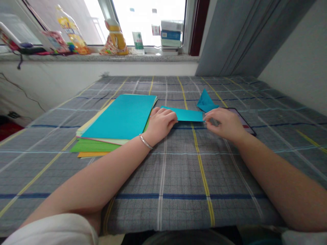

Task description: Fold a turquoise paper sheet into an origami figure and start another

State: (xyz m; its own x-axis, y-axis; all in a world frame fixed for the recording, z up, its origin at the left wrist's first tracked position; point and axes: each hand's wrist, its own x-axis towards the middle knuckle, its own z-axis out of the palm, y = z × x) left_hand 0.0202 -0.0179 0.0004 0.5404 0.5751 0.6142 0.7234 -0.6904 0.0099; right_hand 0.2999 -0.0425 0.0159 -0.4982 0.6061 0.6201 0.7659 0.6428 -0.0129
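A folded strip of blue paper [189,115] lies between my two hands on the plaid cloth. My left hand [162,121], with a silver bangle at the wrist, has its fingers closed over the paper's left end. At the opposite end, my right hand [222,121] pinches the right edge between thumb and fingers. Just behind the paper stands a pointed blue folded-paper piece [205,100]. To the left, beside my left hand, is a stack of coloured paper [120,117] with a blue sheet on top and green, yellow and orange edges showing below.
A dark-edged tablet or phone [249,126] lies partly behind my right hand. The grey plaid cloth [184,170] covers the table. Bottles, boxes [170,34] and packets line the windowsill [143,58] at the back, and a grey curtain [235,37] hangs on the right.
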